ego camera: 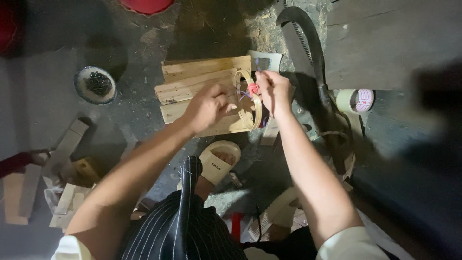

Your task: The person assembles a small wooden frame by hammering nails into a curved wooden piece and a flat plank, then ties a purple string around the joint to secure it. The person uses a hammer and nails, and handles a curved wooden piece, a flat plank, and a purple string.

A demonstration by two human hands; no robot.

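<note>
**Two hands work a bamboo hoop above a wooden board**

A thin bamboo hoop stands on edge between the person's two hands, held over a small stack of pale wooden boards that lies on the dark concrete floor. The left hand is curled closed just left of the hoop, its fingertips pinching a thin purple string that runs to the hoop's rim. The right hand is closed at the hoop's upper right edge, fingers pressed on a small red binding where the strip overlaps. Both hands touch the hoop, one on each side.

A roll of pale tape lies on its side to the right of the right hand, well apart from it; its core shows a white round label with pink marks. A dark curved saw blade with a toothed edge arcs past the right hand, from the top of the view downwards. A pale card peeks out behind the boards' upper right corner.

To the far left a round blue-and-white dish holds dark small pieces. Loose wood offcuts lie at lower left. Below the boards a cream sandal is on the person's foot, beside striped dark cloth.
</note>
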